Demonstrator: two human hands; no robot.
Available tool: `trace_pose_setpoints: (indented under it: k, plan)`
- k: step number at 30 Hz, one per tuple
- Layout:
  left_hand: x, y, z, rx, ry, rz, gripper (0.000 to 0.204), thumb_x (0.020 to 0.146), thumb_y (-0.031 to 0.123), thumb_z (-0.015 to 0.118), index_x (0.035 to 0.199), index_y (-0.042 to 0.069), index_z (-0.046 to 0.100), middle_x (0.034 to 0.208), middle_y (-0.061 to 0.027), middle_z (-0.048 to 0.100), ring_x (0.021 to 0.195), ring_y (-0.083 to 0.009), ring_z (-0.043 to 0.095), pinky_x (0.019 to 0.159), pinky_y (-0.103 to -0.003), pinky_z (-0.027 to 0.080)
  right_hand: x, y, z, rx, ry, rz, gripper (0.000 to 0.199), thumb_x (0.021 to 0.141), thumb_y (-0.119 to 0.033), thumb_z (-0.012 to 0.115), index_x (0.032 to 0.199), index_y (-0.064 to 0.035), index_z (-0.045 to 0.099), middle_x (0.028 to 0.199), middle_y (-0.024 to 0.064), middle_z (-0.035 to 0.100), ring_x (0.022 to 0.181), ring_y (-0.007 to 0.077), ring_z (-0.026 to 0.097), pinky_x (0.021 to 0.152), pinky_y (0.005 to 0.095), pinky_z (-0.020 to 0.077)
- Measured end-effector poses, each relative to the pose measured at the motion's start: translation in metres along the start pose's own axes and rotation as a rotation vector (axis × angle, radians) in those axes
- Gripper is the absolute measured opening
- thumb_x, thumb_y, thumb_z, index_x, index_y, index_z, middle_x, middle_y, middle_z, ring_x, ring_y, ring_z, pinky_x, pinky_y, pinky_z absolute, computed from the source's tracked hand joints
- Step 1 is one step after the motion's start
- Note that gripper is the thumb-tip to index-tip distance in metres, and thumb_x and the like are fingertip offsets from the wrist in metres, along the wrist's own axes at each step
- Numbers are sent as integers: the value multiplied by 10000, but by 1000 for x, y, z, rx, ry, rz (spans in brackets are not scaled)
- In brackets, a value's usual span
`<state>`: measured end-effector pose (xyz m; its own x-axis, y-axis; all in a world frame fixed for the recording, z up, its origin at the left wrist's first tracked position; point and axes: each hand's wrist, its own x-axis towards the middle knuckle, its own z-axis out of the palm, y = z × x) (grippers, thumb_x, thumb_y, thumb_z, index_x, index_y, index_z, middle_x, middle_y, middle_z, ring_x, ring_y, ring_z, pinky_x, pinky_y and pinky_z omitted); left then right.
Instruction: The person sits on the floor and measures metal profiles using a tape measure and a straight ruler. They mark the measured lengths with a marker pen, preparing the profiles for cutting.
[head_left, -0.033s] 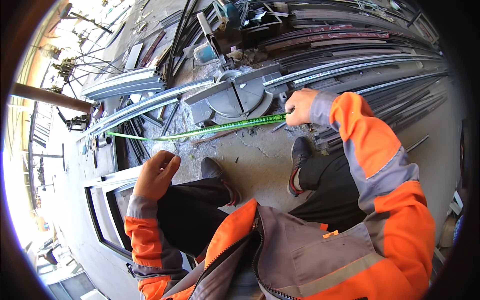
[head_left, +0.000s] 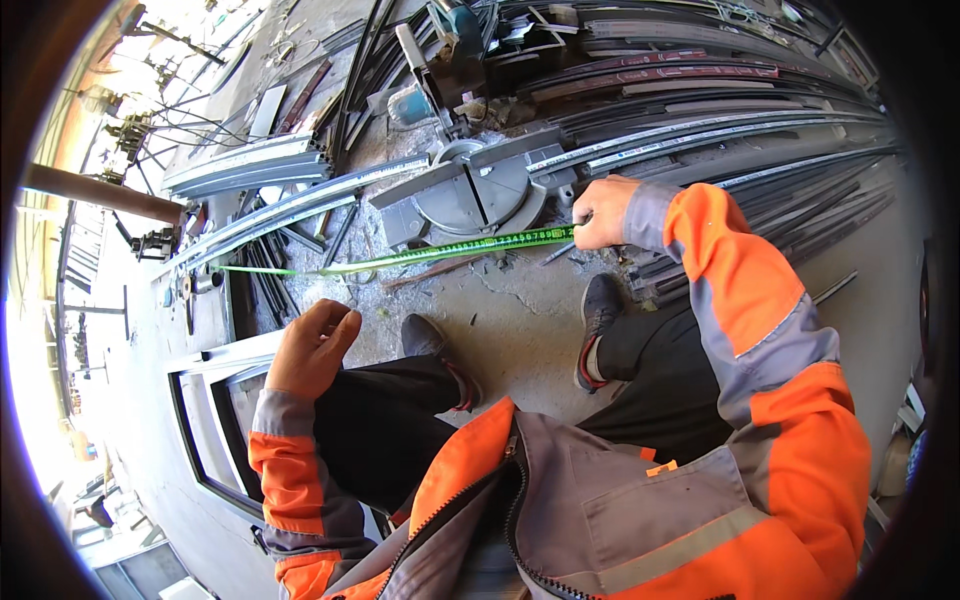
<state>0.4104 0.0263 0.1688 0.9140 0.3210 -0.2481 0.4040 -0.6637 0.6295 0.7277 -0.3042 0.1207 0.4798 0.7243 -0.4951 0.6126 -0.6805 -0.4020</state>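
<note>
My right hand [head_left: 602,212] is closed on a tape measure, whose case is hidden inside the fist. From it the green tape blade [head_left: 450,252] runs left, just in front of a miter saw [head_left: 475,195], its far end near the ends of long metal profiles. My left hand [head_left: 312,350] rests by my left knee, away from the tape. Its fingers are curled together with the thumb alongside, and nothing shows in them. Pale metal profiles [head_left: 300,208] lie at the left side of the saw and more profiles [head_left: 700,133] at its right.
Stacks of dark metal bars [head_left: 640,75] fill the floor beyond the saw. A bundle of silver profiles [head_left: 245,168] lies at the far left. Nearer on the left is a white and black frame [head_left: 215,420]. My shoes [head_left: 600,305] stand on the concrete floor.
The tape blade has shifted and twisted slightly, its far part now looking thinner. My right hand has moved a touch to the right; my left hand looks unmoved.
</note>
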Motion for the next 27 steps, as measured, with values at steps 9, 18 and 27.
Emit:
trace_pose_setpoints:
  k: [9,18,27]
  plan:
    - [2,-3,-2,19,-16,-15,387,1065,359,687,1071,-28,704,863,-99,695,798,-179,650,758,-344,534,-11,2,-15,99,43,-60,334,801,-345,723,991,-90,824,908,168,783,878,327,751,825,405,584]
    - [4,1,0,8,-29,-18,307,1081,288,672,1075,-17,707,882,-54,683,828,-127,641,774,-296,518,-28,16,-24,41,188,-130,306,829,-333,727,992,-86,804,754,180,708,702,352,682,694,437,545]
    - [5,1,0,25,-28,-8,316,1081,290,674,1068,-23,712,905,-64,686,847,-142,649,795,-308,525,-48,24,-35,86,147,-158,319,826,-291,715,1023,-52,794,767,186,705,696,327,671,703,416,545]
